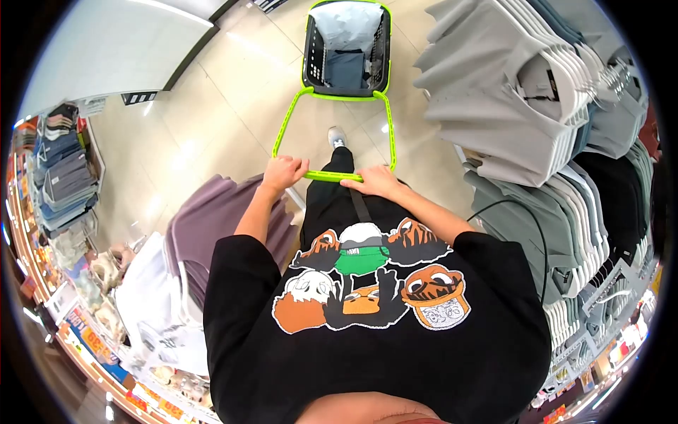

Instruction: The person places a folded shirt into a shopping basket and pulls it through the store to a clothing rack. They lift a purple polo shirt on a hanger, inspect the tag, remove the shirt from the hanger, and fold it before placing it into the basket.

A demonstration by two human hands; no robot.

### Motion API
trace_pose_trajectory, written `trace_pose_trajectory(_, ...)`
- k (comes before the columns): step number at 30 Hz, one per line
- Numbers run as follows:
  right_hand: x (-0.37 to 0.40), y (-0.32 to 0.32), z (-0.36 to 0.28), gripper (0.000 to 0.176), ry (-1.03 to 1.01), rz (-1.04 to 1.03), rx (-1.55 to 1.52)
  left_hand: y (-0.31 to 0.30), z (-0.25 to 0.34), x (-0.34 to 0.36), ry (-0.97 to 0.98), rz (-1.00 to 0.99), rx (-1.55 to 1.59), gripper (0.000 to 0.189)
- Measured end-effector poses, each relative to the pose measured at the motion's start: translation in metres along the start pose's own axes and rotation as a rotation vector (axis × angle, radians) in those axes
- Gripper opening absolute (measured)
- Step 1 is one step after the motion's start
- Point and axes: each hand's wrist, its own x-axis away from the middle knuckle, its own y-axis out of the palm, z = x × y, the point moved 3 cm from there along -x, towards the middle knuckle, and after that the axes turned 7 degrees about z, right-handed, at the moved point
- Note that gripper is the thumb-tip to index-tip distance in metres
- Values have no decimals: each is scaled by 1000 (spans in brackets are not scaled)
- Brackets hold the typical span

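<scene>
A bright green handle (pixel 332 176) runs across in front of my waist, with both hands closed around its crossbar. My left hand (pixel 285 172) grips its left end, and my right hand (pixel 372 181) grips the right part. The handle's two arms lead forward to a black shopping basket (pixel 383 60) with a green rim, standing ahead of me. Inside the basket lie a folded dark grey-blue garment (pixel 345 68) and a whitish, crinkled sheet or bag (pixel 347 25). One light-coloured shoe (pixel 337 137) shows on the floor behind the basket.
Grey shirts (pixel 487 92) on white hangers crowd the right side, with grey-green shirts (pixel 522 226) below. Purple garments (pixel 205 226) and white ones (pixel 152 283) hang close on my left. Folded clothes (pixel 68 177) are stacked farther left. Tiled floor (pixel 233 92) surrounds the basket; a white cabinet-like block (pixel 106 49) stands upper left.
</scene>
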Motion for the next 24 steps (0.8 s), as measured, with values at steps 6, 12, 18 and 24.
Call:
trace_pose_trajectory(6,-84,-25,-48,85,74,31,-63,-38,-90,-60,-132,28,-34,34)
trace_pose_trajectory(12,-175,-63,-80,84,182,80,-132,-52,-160,-130,-440,581,-62,69)
trace_pose_trajectory(18,-278,-118,-96,91,327,146,-319,-22,-213,-247,-760,602,774,77)
trace_pose_trajectory(24,-365,-183,-99,87,315,163,-546,-77,-215,-354,-980,255,1134,65)
